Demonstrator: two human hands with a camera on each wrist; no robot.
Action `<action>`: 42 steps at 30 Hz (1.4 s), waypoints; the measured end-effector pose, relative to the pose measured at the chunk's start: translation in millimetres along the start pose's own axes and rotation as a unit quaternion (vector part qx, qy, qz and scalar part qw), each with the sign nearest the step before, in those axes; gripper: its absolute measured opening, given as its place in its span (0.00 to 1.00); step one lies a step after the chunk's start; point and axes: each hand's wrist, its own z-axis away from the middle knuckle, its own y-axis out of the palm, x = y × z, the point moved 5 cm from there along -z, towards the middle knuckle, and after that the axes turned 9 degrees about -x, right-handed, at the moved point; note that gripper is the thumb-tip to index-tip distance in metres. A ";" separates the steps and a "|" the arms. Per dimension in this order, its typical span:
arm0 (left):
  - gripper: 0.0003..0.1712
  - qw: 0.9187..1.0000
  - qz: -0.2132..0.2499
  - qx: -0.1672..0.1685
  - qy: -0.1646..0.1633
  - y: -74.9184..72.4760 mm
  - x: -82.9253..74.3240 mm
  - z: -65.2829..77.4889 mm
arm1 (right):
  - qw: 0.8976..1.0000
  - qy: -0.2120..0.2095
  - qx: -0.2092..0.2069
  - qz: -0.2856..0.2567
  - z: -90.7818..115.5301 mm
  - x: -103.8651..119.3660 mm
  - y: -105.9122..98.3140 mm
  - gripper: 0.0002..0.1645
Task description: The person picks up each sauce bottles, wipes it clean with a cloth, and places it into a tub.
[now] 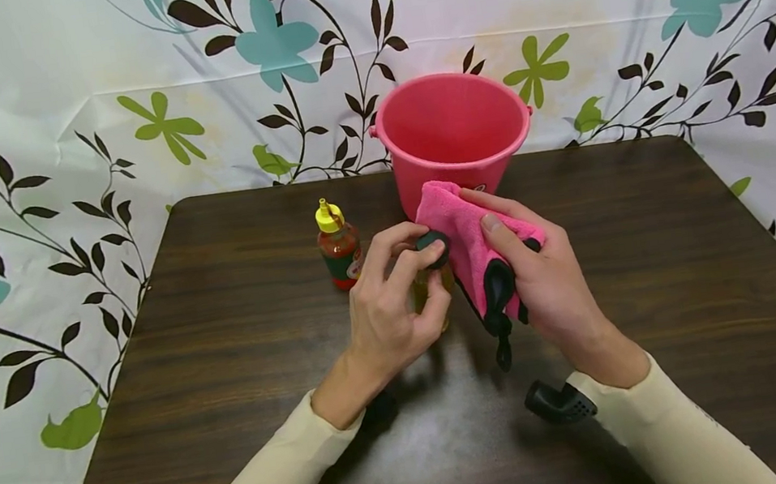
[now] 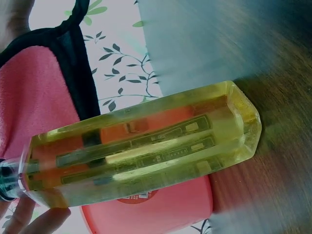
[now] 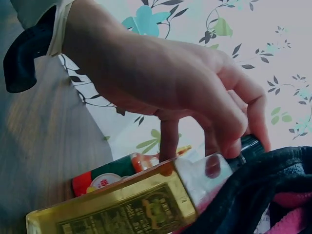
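By its dark cap my left hand pinches a squared clear bottle of yellow oil, its fingers and thumb around the neck. In the left wrist view the oil bottle's base is close to the wooden table. A pink fleecy cloth with black edging and a dangling black loop is gripped in my right hand, thumb on top. The cloth is right beside the bottle cap, and its black trim overlaps the bottle in the right wrist view. Most of the bottle is hidden behind my left hand in the head view.
Behind the hands, a pink bucket stands upright near the table's far edge. A red sauce bottle with a yellow cap and green label stands to the left. A flower-patterned curtain hangs behind the dark wooden table.
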 end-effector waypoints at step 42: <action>0.16 0.998 0.044 0.024 -0.032 1.1 1.5 -3.9 | 0.999 -0.039 0.024 -0.010 -3.6 -32.5 9.3 0.27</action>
